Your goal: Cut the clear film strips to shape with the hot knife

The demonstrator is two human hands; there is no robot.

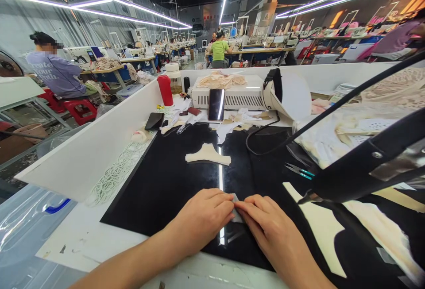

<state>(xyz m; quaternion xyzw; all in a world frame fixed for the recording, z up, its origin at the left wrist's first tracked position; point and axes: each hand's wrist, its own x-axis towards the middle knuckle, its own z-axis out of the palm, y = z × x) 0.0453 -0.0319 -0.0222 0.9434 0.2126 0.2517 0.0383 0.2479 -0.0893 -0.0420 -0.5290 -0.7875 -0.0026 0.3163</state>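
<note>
My left hand (202, 218) and my right hand (265, 227) meet fingertip to fingertip on the glossy black work surface (166, 178), near its front edge. Both pinch a small grey piece (236, 207) that lies flat between them; most of it is hidden under the fingers. A cream shaped fabric piece (208, 155) lies on the black surface a little farther back, apart from both hands.
A black lamp arm (365, 165) crosses the right side. Small snips (299, 170) lie right of centre. At the back stand a white machine (232, 96), a phone (216, 104), a red bottle (165, 90) and fabric heaps (348, 134). White elastic loops (116, 169) lie left. Other people work at far tables.
</note>
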